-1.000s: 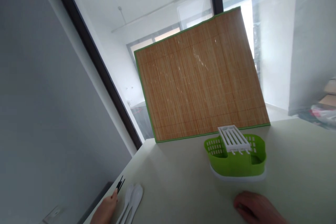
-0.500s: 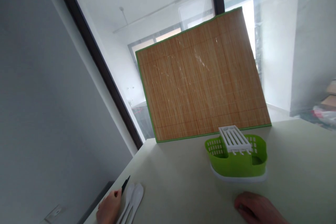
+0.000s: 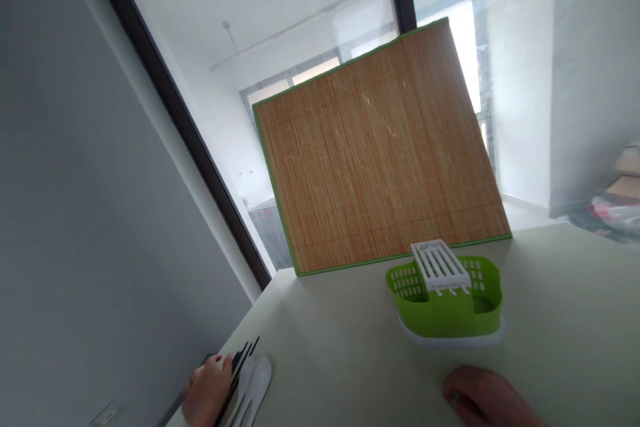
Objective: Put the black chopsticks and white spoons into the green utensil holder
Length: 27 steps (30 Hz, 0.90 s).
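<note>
At the lower left of the head view, my left hand (image 3: 204, 392) rests at the table's edge, thumb and forefinger apart. Several black chopsticks (image 3: 234, 383) lie fanned out right beside it, some partly covered by the fingers. White spoons (image 3: 258, 381) lie side by side to the right of the chopsticks. My right hand (image 3: 483, 395) is curled on the table at the lower right, with nothing visible in it. Just beyond it stands a green basket (image 3: 445, 320) with a white base. A white slotted rack (image 3: 440, 264) with small hooks sits across the basket's top.
A bamboo mat (image 3: 383, 153) with green edging stands upright at the back of the white table (image 3: 345, 347), in front of a glass pane with a dark frame (image 3: 173, 97). A grey wall (image 3: 100, 213) rises at the left.
The chopsticks, bunched at my left hand before, now lie spread beside it. My left hand has shifted slightly left and its fingers have loosened. My right hand stays curled in place.
</note>
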Each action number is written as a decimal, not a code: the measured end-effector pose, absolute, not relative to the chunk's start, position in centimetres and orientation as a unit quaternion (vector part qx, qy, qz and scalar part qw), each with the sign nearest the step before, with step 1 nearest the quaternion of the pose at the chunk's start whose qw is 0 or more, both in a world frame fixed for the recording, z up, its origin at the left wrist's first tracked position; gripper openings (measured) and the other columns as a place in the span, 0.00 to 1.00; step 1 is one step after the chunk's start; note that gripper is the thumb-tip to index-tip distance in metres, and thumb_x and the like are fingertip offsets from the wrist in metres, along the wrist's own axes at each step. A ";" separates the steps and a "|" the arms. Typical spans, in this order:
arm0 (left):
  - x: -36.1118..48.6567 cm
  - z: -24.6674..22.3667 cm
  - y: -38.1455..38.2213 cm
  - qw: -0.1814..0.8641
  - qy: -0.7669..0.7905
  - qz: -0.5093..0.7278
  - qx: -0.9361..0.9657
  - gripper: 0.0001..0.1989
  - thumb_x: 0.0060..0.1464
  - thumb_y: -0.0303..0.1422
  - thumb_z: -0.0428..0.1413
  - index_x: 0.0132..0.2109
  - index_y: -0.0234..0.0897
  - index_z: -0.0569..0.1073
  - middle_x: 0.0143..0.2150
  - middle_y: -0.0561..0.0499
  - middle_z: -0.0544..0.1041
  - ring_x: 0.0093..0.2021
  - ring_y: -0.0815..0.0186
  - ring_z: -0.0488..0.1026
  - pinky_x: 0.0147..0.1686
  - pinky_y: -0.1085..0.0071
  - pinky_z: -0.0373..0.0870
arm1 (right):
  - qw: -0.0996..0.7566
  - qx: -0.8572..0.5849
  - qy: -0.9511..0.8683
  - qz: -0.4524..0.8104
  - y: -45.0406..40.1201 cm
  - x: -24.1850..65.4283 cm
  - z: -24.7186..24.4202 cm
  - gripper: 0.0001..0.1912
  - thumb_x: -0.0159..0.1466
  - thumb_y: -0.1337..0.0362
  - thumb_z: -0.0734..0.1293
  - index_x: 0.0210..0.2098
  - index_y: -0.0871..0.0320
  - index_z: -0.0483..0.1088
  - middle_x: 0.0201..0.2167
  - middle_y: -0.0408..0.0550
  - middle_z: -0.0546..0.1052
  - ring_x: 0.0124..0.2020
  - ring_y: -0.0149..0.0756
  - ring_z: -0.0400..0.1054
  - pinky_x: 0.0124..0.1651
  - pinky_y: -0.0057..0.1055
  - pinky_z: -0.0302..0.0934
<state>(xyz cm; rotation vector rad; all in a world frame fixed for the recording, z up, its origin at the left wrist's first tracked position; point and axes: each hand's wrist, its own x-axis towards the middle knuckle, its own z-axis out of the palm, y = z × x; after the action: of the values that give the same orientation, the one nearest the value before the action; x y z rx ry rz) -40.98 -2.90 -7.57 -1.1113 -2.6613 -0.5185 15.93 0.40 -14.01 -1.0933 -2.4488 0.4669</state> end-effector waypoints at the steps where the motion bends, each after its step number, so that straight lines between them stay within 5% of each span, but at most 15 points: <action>1: -39.4 -6.8 -2.2 0.104 -0.890 -0.190 -0.402 0.27 0.53 0.43 0.42 0.47 0.26 0.72 0.44 0.32 0.74 0.51 0.44 0.69 0.51 0.50 0.63 | 0.209 -0.392 -0.880 0.167 0.4 15.9 -14.1 0.11 0.62 0.66 0.58 0.35 0.54 0.72 0.32 0.47 0.77 0.35 0.39 0.71 0.39 0.30 0.60; 10: -13.1 -1.3 2.2 0.015 -0.567 -0.376 -0.733 0.13 0.60 0.38 0.48 0.47 0.41 0.71 0.51 0.46 0.71 0.34 0.68 0.72 0.40 0.69 0.70 | 0.220 -0.384 -0.878 0.181 0.6 16.0 -14.2 0.11 0.62 0.65 0.58 0.36 0.53 0.73 0.32 0.47 0.77 0.35 0.38 0.71 0.39 0.29 0.60; 14: -4.9 -1.7 2.7 0.016 -0.483 -0.344 -0.805 0.13 0.60 0.35 0.50 0.51 0.43 0.70 0.52 0.47 0.72 0.41 0.65 0.73 0.43 0.69 0.71 | 0.215 -0.392 -0.877 0.176 0.6 15.9 -13.9 0.11 0.61 0.66 0.59 0.34 0.54 0.73 0.31 0.47 0.77 0.34 0.39 0.71 0.38 0.28 0.60; 21: -0.4 -2.6 3.9 0.068 -0.512 -0.192 -0.835 0.16 0.55 0.39 0.56 0.49 0.36 0.69 0.44 0.41 0.74 0.42 0.54 0.72 0.38 0.62 0.71 | 0.205 -0.383 -0.884 0.174 0.7 15.6 -13.6 0.12 0.58 0.68 0.59 0.34 0.55 0.74 0.31 0.47 0.78 0.34 0.39 0.72 0.37 0.29 0.61; 27: -2.3 -1.2 4.7 0.059 -0.578 -0.153 -0.799 0.11 0.55 0.39 0.58 0.39 0.36 0.72 0.37 0.43 0.75 0.37 0.58 0.73 0.34 0.67 0.67 | 0.205 -0.373 -0.889 0.169 0.8 15.8 -14.1 0.10 0.59 0.68 0.59 0.34 0.55 0.73 0.31 0.47 0.77 0.34 0.39 0.71 0.37 0.29 0.60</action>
<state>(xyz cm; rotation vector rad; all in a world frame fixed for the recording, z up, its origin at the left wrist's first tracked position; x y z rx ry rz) -2.26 4.71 -1.22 -2.4203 -1.7519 -0.4622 15.76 0.79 -14.06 -1.0408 -2.4790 0.4708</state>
